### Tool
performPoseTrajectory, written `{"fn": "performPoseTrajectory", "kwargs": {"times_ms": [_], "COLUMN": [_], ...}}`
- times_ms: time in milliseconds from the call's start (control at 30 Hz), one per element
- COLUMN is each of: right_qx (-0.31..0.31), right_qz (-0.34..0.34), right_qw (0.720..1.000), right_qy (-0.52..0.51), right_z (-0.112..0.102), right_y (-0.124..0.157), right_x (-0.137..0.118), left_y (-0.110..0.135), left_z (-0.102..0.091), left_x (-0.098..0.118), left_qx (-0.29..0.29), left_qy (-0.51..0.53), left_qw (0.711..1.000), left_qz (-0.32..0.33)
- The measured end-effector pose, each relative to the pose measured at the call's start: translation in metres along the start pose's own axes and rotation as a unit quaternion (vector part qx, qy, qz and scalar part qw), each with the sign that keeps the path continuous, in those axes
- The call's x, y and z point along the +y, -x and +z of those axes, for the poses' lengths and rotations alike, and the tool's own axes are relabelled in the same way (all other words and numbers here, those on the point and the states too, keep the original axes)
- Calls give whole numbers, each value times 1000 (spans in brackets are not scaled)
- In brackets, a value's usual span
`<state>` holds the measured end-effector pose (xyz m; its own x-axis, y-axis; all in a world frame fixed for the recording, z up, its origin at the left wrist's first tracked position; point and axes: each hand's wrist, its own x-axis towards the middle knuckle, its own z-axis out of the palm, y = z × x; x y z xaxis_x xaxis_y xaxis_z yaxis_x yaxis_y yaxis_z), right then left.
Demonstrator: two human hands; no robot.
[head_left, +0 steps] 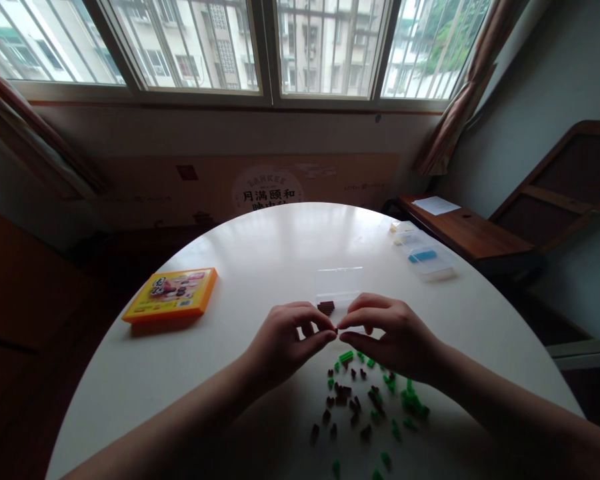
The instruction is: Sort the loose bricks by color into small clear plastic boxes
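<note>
My left hand (293, 340) and my right hand (393, 333) meet fingertip to fingertip over the white table. Between the pinched thumbs and index fingers sits a tiny dark brown block (337, 331), mostly covered by the fingertips. Just behind them is a clear plastic box (339, 283) with its lid raised, and a row of brown blocks (325, 307) inside it at the left. Loose small brown blocks (342, 400) and green blocks (414, 401) lie scattered on the table below my hands.
An orange and yellow flat box (173, 293) lies at the table's left. Clear plastic cases (427, 257), one holding a blue piece, are at the far right edge. Beyond the round white table (260, 247) stand a wooden chair (480, 227) with paper on it and a window.
</note>
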<state>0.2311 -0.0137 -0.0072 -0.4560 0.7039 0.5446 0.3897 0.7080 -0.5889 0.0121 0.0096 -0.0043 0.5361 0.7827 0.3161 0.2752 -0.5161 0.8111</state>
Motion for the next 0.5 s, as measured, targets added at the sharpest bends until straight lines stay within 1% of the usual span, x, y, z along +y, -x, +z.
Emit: {"fn": "performPoseTrajectory", "kwargs": {"times_ms": [300, 500], "right_qx": [7, 10], "right_qz": [10, 17], "right_qw": [1000, 1000], "right_qy": [10, 15], "right_z": [4, 4], "right_y": [-1, 0], "right_x": [0, -1], "left_y": [0, 1], "left_z": [2, 0], "left_x": [-4, -7], "left_qx": [4, 4], "left_qy": [-7, -39], "left_qw": [1000, 999], "left_qz": [22, 29]}}
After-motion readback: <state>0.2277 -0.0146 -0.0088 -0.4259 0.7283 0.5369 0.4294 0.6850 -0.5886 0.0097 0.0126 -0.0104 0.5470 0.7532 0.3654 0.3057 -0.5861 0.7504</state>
